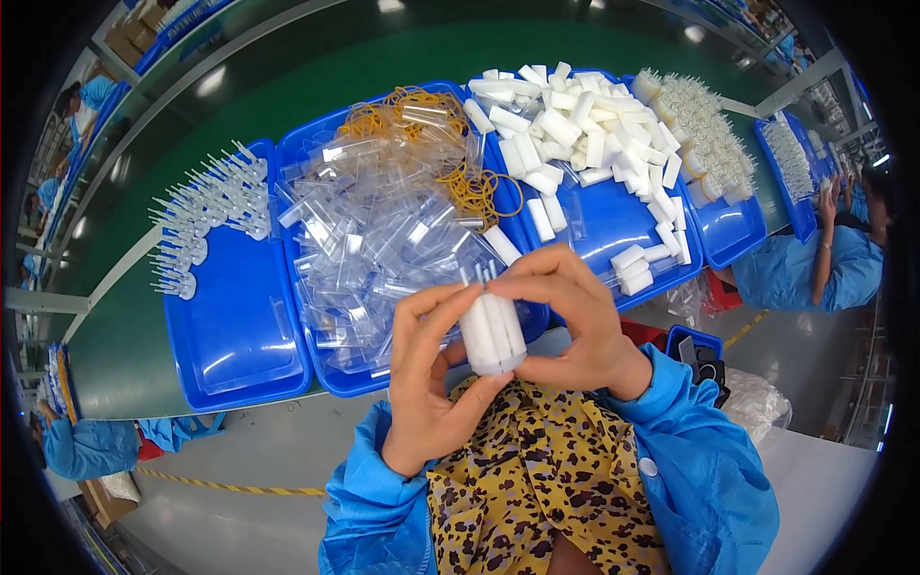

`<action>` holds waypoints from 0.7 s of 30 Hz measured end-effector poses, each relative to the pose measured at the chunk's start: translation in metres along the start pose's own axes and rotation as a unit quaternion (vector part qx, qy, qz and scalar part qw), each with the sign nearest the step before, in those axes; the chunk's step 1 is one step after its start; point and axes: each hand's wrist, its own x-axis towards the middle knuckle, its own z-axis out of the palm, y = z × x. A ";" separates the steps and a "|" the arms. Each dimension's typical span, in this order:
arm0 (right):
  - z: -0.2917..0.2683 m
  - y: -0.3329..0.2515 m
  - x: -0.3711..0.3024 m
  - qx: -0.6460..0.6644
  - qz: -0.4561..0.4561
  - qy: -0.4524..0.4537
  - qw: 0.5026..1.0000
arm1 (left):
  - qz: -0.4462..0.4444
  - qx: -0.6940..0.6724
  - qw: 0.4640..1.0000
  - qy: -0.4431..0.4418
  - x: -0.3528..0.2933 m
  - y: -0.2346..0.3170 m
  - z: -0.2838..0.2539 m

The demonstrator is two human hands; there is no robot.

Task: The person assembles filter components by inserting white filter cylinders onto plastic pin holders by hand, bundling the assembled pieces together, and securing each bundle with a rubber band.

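Between my two hands, in front of my chest, is a bundle of white foam blocks [493, 331] on a round translucent base, with thin pins poking out of its top. My left hand [429, 369] grips its left side, fingertips near the upper edge and thumb by the base. From the right, my right hand [573, 321] closes on it, fingers at the top by the pins and thumb low on the base. A blue tray of clear plastic pieces [374, 230] and yellow rubber bands [412, 107] lies just beyond my hands.
White foam blocks [575, 129] are heaped in a blue tray to the right. Finished-looking pinned bundles [700, 134] stand farther right. A left blue tray [235, 331] has pinned bases [216, 206] at its far side. Co-workers in blue sit at both sides, one at right [815, 264].
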 end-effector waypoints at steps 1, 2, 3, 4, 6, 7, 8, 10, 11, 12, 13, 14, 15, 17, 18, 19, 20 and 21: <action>0.003 -0.002 0.004 0.014 0.000 -0.005 1.000 | -0.014 -0.066 0.998 0.018 -0.004 0.000 -0.001; -0.002 -0.005 0.011 0.027 -0.012 -0.019 0.999 | -0.008 -0.085 0.996 0.016 -0.008 0.000 -0.005; -0.010 -0.004 0.019 0.026 -0.011 -0.016 0.999 | -0.007 -0.085 0.996 0.013 -0.013 -0.001 -0.010; -0.022 -0.001 0.026 0.003 -0.005 -0.018 1.000 | -0.011 -0.114 0.992 0.048 -0.019 0.000 -0.015; -0.033 0.008 0.037 -0.071 0.024 -0.010 0.997 | 0.000 -0.161 0.981 0.104 -0.024 0.005 -0.024; -0.028 0.015 0.039 -0.074 0.026 -0.008 0.997 | -0.023 -0.175 0.971 0.162 -0.022 0.011 -0.021; -0.020 0.022 0.042 -0.093 0.044 -0.008 0.995 | -0.045 -0.193 0.964 0.180 -0.020 0.015 -0.025; 0.004 0.037 0.049 -0.146 -0.011 0.007 0.989 | -0.064 -0.209 0.955 0.199 -0.017 0.020 -0.030; 0.011 0.043 0.050 -0.148 -0.011 0.006 0.989 | -0.076 -0.229 0.950 0.197 -0.015 0.020 -0.031; 0.019 0.049 0.052 -0.142 -0.007 -0.001 0.990 | -0.088 -0.247 0.945 0.197 -0.014 0.020 -0.034; 0.023 0.052 0.054 -0.135 -0.004 -0.007 0.991 | -0.089 -0.247 0.944 0.199 -0.014 0.020 -0.037; 0.020 0.052 0.056 -0.141 -0.004 -0.010 0.990 | -0.097 -0.263 0.943 0.181 -0.014 0.020 -0.039; 0.016 0.050 0.057 -0.140 -0.004 -0.013 0.990 | -0.106 -0.279 0.940 0.163 -0.015 0.020 -0.040; 0.007 0.047 0.058 -0.058 0.134 0.022 0.989 | -0.111 -0.254 0.946 0.166 -0.015 0.019 -0.043; 0.001 0.048 0.058 -0.099 0.128 0.053 0.985 | -0.114 -0.228 0.952 0.166 -0.014 0.019 -0.043; 0.000 0.047 0.059 -0.100 0.127 0.052 0.985 | -0.118 -0.202 0.958 0.165 -0.013 0.018 -0.042; -0.001 0.047 0.058 -0.119 0.100 0.023 0.988 | -0.118 -0.204 0.958 0.166 -0.012 0.016 -0.042; -0.001 0.045 0.056 -0.138 0.074 -0.005 0.988 | -0.106 -0.214 0.959 0.156 -0.012 0.012 -0.042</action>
